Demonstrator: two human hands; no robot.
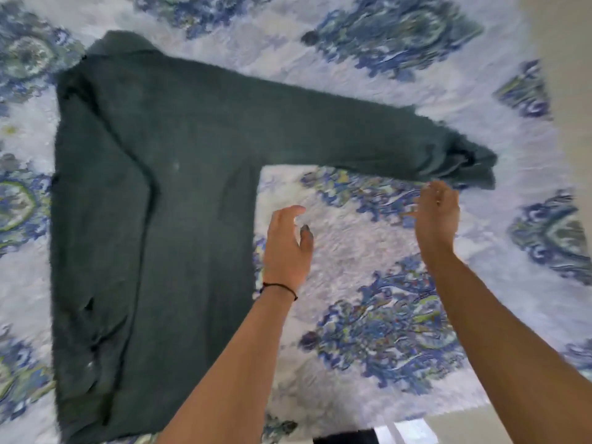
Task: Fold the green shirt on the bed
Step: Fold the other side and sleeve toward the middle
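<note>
Lying flat on the patterned bedspread [368,251], the green shirt [179,174] has its body just to the left of the left hand [288,248]. Its one spread sleeve [336,136] stretches across beyond both hands. The collar [125,43] lies far up and to the left of them.

The left hand hovers released over the bedspread, just beside the body's right edge. Its fingers are relaxed and a little apart and grasp nothing. A thin black cord [278,288] circles its wrist.

The right hand [437,216] is raised with its back to the camera, its fingertips up at the sleeve's lower edge near the cuff [474,168]. Motion blur smears those fingers, and the palm side is hidden. I cannot tell whether they pinch the fabric, merely touch it, or are just short of it.

The cuff, just up and right of the right hand, looks rumpled and blurred. A long crease runs down the body well to the left of the left hand. What lies under that fold is hidden.

Below the forearms a dark object [346,439] is cut off by the frame edge. A plain beige strip [570,91] far right of the right hand is too blurred to identify.
</note>
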